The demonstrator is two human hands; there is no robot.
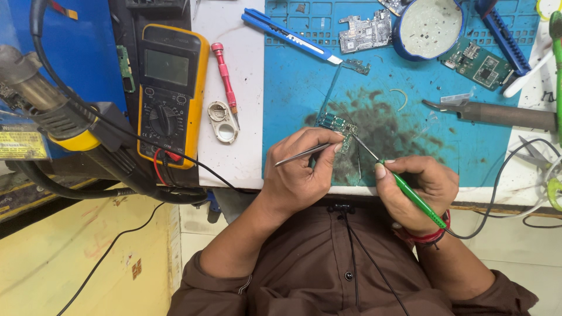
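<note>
Right at the near edge of the stained blue silicone work mat point(404, 126) sits the small green circuit board point(338, 127), and that's where both hands meet, so the rework looks properly under way rather than starting or wrapping up: the board lies flat on the mat and both tools are on it or right at it. Whether any joint is actually done I can't tell, it's too small to see. Left hand point(298, 172) has its fingers pinched together around a pair of thin silver metal tweezers point(304, 154), with the thumb tip pressing right against the board's near edge. Right hand point(418, 187) is closed pen-style on a slim green-handled soldering iron point(410, 193), and its fine metal tip reaches up to the board's right side, looks like touching, though I wouldn't swear to it. So the board sits just beyond both sets of fingertips, between them and a bit further from the body. Off to the side, untouched: a yellow digital multimeter point(170, 88), a red-handled screwdriver point(224, 76) and a blue utility knife point(287, 35)
</note>
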